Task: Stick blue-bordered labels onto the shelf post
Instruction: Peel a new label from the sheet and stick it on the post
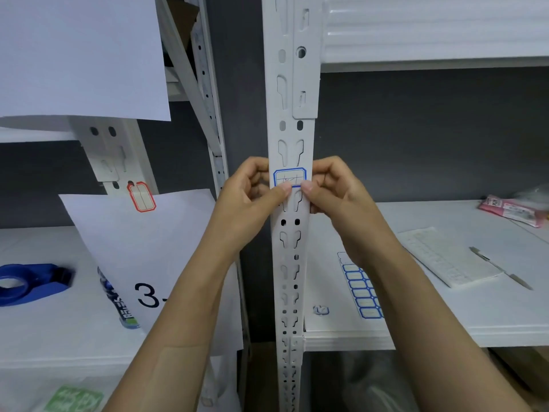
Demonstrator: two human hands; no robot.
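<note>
Shelving: white shelf board runs behind and to the right of the right hand; another white shelf lies down-left of the left hand.
Shelf post: white slotted shelf post stands upright between the two hands, its slots running above and below them.
Paper sheets: one white sheet hangs up-left of the hands; a second sheet, printed "3-", leans just left of the left forearm.
Left hand: left hand curled narrow, thumb tip pressed on the label's lower left edge.
Right hand: right hand curled narrow, thumb tip pressed on the label's lower right corner.
Tape dispenser: blue tape dispenser lies well left of the left forearm.
Label sheet: sheet of blue-bordered labels lies on the shelf board, partly hidden by the right forearm.
Pink packet: pink packet rests far right of the right hand.
Blue-bordered label: blue-bordered label sits flat on the post front between both thumbs, faint handwriting on it.
Red-bordered label: red-bordered label is stuck on the neighbouring post, left of the left hand.
</note>
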